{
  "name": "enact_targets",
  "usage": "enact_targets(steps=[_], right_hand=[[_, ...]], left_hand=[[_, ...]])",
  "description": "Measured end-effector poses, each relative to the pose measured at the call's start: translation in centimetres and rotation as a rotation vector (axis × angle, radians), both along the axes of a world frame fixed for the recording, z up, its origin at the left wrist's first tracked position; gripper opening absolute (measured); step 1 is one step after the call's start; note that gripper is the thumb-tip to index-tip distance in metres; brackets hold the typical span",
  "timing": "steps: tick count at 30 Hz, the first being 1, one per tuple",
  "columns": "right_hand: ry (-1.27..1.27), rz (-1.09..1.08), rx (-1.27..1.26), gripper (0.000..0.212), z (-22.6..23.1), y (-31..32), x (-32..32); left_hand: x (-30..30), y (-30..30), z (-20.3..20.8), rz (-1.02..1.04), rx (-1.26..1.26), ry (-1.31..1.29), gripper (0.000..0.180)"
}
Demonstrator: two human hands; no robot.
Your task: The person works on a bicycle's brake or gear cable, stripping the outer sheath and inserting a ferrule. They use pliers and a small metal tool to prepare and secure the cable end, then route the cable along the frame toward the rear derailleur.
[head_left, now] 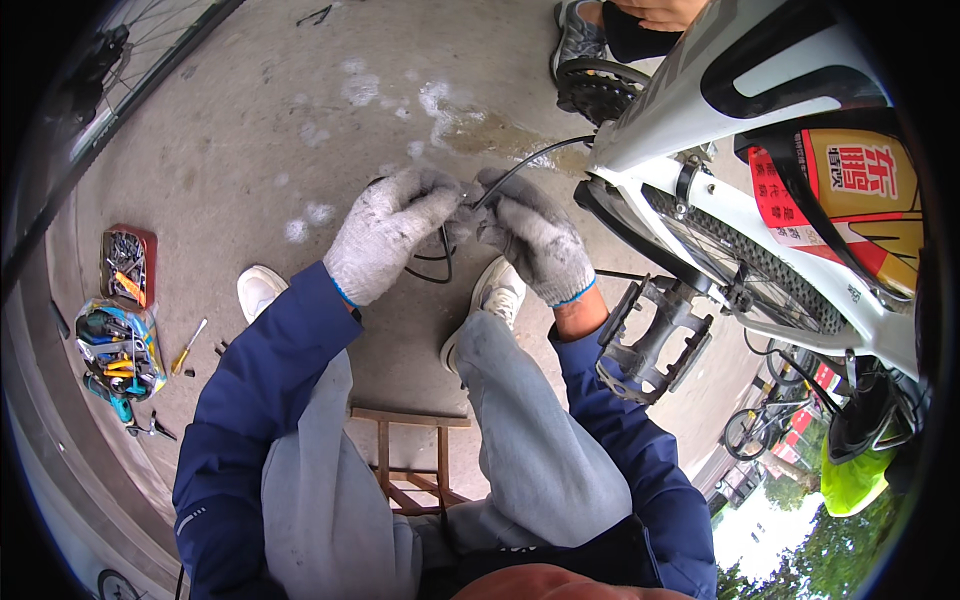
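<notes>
Grey floor (250, 150) under curled hands (394, 235) (540, 235), cable (527, 162) probably in both.

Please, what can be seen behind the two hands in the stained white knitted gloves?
Behind the gloved left hand and right hand, grey concrete ground, a white shoe and a thin black cable loop partly show. Whatever lies directly behind the hands is covered.

Wide head cam, facing dn @ floor (260, 190).
</notes>
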State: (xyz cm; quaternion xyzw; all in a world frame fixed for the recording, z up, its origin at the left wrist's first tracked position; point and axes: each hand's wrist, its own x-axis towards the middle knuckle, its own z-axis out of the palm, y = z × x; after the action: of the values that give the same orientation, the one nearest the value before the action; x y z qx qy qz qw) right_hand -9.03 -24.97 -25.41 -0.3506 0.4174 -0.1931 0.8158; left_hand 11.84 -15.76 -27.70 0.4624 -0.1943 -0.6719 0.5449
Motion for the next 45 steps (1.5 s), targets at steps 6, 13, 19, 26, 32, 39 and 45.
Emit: enact_targets(steps=[6,13,19,26,32,39,45], right_hand=[[0.165,-0.051,-0.024,0.04,0.5,1.9,-1.2],[0.253,-0.023,-0.16,0.03,0.6,3.8,-2.3],[0.205,-0.126,-0.052,0.034,1.3,4.7,-2.2],[0.287,0.052,-0.151,0.034,2.3,5.2,-2.3],[0.261,0.107,-0.07,0.028,1.6,5.3,-2.7],[0.189,0.087,-0.038,0.023,2.6,5.4,-2.4],[0.378,0.108,-0.135,0.022,2.4,5.2,-2.2]], left_hand=[[0.5,-0.8,0.0,-0.082,-0.04,-0.185,0.034],[1.2,-1.4,1.2,-0.253,-0.044,-0.362,0.036],[0.7,-1.4,1.4,-0.226,-0.027,-0.25,0.037],[0.9,-1.5,2.3,-0.296,-0.005,-0.365,0.036],[0.6,-1.5,1.6,-0.269,-0.04,-0.321,0.036],[0.7,-1.4,1.1,-0.287,-0.03,-0.304,0.038],[0.4,-1.4,1.2,-0.265,-0.025,-0.323,0.039]])
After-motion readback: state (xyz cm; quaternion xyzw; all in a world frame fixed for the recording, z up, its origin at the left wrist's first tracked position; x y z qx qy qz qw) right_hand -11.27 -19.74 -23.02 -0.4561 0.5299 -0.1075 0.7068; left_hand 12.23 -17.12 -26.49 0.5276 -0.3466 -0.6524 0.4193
